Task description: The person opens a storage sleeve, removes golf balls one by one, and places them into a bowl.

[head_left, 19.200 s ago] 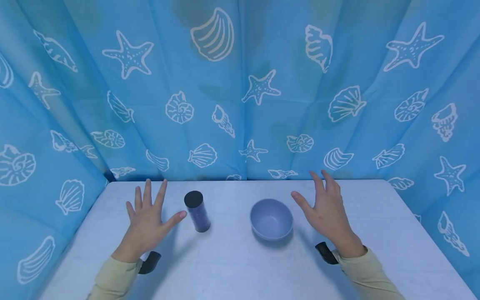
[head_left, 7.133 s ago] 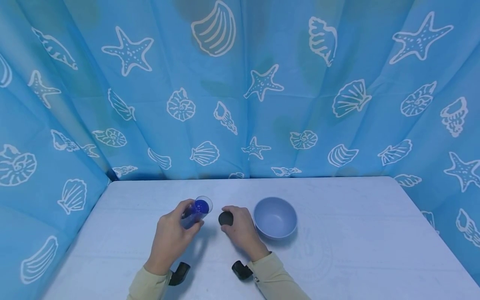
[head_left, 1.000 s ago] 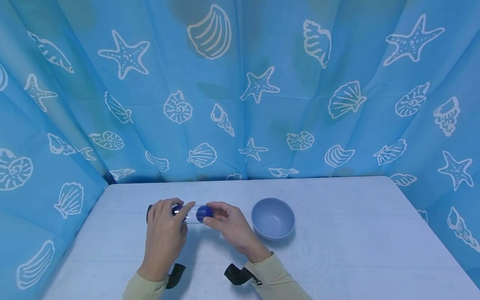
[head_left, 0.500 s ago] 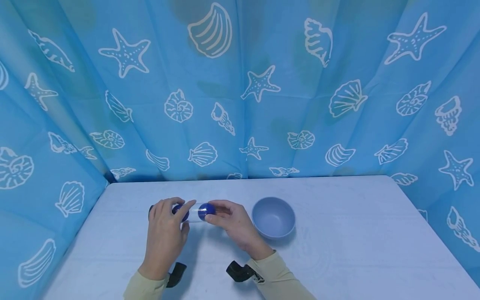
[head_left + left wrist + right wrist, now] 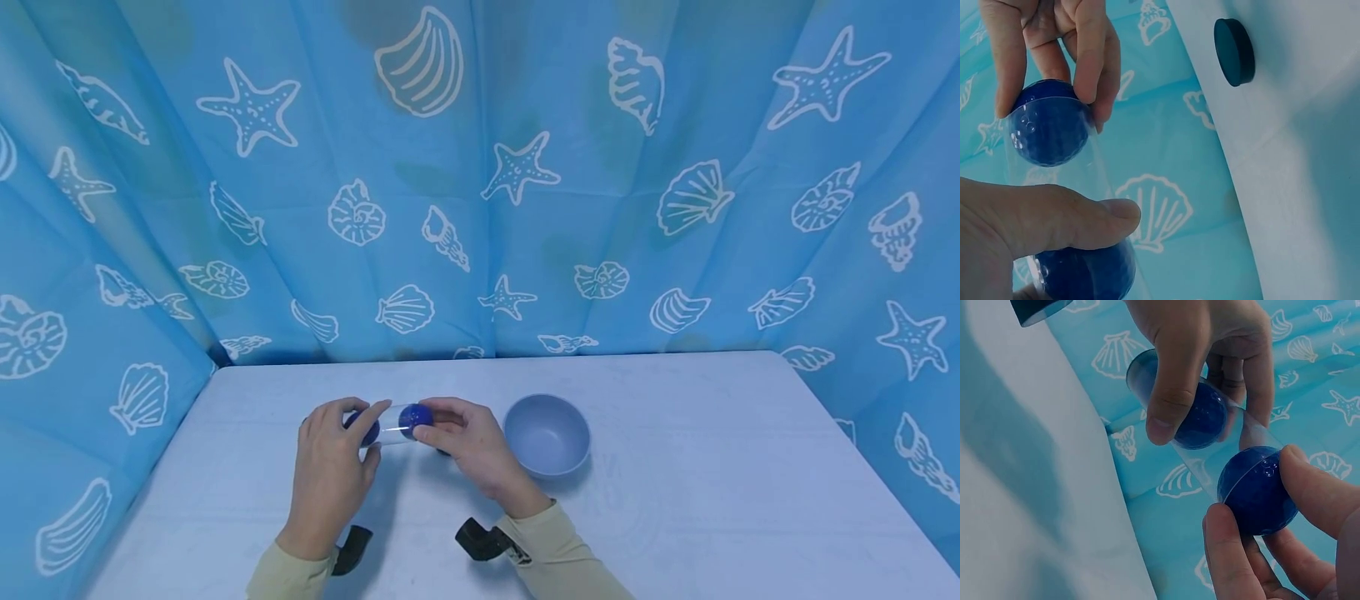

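Note:
My left hand [image 5: 330,471] grips a clear plastic tube [image 5: 392,427] held almost level above the table, its mouth toward the right. Inside, under the left thumb, sits one blue golf ball [image 5: 1205,419]. At the mouth, my right hand [image 5: 480,454] pinches another blue golf ball [image 5: 1257,494] between thumb and fingers. That ball stands partly out past the rim, as the left wrist view also shows. A black round cap [image 5: 1235,53] lies on the table, mostly hidden behind the right hand in the head view. The tube's far end is covered by my left hand.
A blue-grey bowl [image 5: 547,442] stands on the white table [image 5: 697,467], just right of my right hand. Behind the table hangs a blue curtain [image 5: 487,167] with white shell prints. A black wrist camera [image 5: 480,542] juts below the right wrist.
Earlier the tube stood capped on the table; later the right hand held the removed cap. Over the last second the pinched ball has slid slightly right, out past the rim.

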Demonstrator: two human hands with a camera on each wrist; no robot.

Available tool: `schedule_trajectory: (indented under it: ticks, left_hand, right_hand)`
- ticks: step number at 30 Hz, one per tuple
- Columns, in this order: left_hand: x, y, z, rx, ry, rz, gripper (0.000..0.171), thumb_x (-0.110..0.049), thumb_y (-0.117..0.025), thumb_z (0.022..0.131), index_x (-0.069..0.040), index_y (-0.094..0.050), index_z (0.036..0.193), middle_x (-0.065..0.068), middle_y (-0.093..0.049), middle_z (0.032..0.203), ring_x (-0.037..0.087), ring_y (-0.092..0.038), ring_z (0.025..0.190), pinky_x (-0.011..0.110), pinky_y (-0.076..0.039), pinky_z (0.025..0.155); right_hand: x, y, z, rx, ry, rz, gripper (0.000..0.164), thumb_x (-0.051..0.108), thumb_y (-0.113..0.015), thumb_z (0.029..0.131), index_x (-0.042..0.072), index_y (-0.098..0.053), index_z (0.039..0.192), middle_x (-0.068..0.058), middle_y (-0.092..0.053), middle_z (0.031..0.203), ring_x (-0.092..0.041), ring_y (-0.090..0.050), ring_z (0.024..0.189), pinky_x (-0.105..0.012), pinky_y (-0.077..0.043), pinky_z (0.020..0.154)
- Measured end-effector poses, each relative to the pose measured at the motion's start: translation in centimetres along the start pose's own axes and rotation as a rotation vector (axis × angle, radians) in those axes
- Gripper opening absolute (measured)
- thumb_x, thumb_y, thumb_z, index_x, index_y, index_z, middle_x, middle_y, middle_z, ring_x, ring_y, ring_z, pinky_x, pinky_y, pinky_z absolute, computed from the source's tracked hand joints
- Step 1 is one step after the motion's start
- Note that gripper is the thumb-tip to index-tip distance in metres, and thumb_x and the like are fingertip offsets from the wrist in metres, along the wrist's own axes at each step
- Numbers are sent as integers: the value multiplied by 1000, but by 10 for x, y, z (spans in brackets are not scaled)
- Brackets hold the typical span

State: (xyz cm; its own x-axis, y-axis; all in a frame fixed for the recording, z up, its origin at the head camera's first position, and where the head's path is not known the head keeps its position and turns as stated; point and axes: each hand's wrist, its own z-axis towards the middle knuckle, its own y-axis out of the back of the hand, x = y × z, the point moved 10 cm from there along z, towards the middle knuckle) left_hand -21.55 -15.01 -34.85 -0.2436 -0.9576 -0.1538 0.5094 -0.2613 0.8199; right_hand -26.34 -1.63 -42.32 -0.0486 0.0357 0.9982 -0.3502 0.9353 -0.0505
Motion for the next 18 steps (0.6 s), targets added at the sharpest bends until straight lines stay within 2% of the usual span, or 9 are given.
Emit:
schedule_trajectory:
  ticks: [5, 13, 18]
  left_hand:
    - [1, 0, 0, 4, 13, -4, 56, -9, -83, 64, -17, -65, 116, 13, -56, 107, 32, -49, 105, 51, -37, 95]
    - [3, 0, 1, 10, 25, -2, 57, -11, -84, 64, -16, -65, 117, 14, -57, 107, 32, -49, 104, 52, -38, 95]
    - [4, -3, 1, 22, 36, -3, 57, -11, -84, 64, -16, -64, 117, 14, -57, 107, 32, -49, 105, 52, -38, 95]
  right_hand:
    - [4, 3, -1, -16, 25, -37, 46, 26, -70, 82, 11, -58, 123, -7, -61, 112, -20, -59, 101, -31, -51, 84]
    - [7, 8, -1, -40, 11, -68, 45, 30, -72, 80, 17, -59, 122, -3, -61, 112, -16, -59, 101, -29, -51, 84]
    - [10, 12, -2, -42, 7, -72, 46, 31, -72, 80, 16, -59, 122, -3, -61, 111, -16, -59, 100, -29, -51, 84]
